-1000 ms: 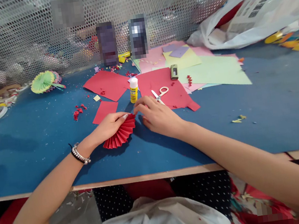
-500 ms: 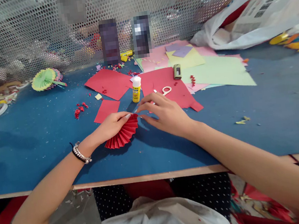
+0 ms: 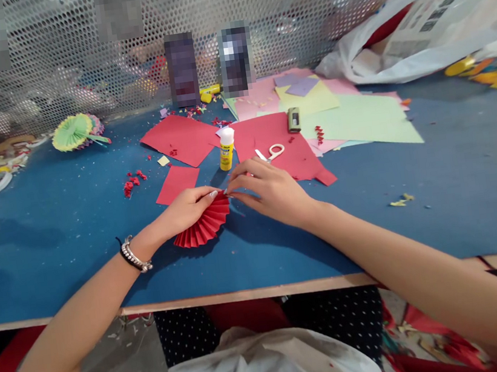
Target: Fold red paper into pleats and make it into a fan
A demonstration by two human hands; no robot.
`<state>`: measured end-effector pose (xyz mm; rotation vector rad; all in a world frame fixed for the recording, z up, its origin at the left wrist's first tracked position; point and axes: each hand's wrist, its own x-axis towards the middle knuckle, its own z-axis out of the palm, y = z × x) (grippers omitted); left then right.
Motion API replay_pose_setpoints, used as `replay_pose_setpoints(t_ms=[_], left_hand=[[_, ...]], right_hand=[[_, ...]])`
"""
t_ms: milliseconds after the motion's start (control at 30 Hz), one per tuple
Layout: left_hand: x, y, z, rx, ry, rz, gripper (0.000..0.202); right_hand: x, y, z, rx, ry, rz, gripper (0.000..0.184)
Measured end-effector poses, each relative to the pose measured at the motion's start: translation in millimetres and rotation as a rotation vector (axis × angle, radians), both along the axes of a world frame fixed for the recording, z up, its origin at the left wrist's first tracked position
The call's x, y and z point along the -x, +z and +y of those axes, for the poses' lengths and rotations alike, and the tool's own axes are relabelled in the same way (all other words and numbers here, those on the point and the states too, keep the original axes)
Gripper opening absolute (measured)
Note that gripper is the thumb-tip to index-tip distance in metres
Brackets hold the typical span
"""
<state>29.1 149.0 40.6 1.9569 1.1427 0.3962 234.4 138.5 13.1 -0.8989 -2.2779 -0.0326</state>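
Observation:
My left hand (image 3: pixel 188 211) grips a pleated red paper fan (image 3: pixel 205 225) from above, thumb along its upper edge. The folds spread downward in a half circle just over the blue table. At the fan's upper right corner, the fingertips of my right hand (image 3: pixel 267 186) are pinched together on the paper edge. Behind my hands stands a yellow glue stick (image 3: pixel 225 151) with a white cap on. White-handled scissors (image 3: pixel 276 151) lie on a red paper sheet (image 3: pixel 260 132), partly hidden by my right hand.
A green-and-yellow pleated paper piece (image 3: pixel 72 133) lies at the back left. Coloured sheets (image 3: pixel 368 118), a small sharpener-like block (image 3: pixel 293 120) and red scraps (image 3: pixel 131 183) are spread about. A white plastic bag (image 3: pixel 385 40) leans against the perforated metal screen (image 3: pixel 131 61).
My right fingertips have shifted slightly left and down, closing in on the fan's upper right corner. My left hand and the fan stay almost still.

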Motion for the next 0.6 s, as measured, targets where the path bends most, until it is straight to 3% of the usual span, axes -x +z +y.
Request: replay_pose_setpoints(t_ms=[600], left_hand=[[-3.9,-3.1,-5.6,-0.007,0.096,-0.026,0.032]], right_hand=[[-0.9,-1.9,-0.7,0.112,-0.074,0.109,0.013]])
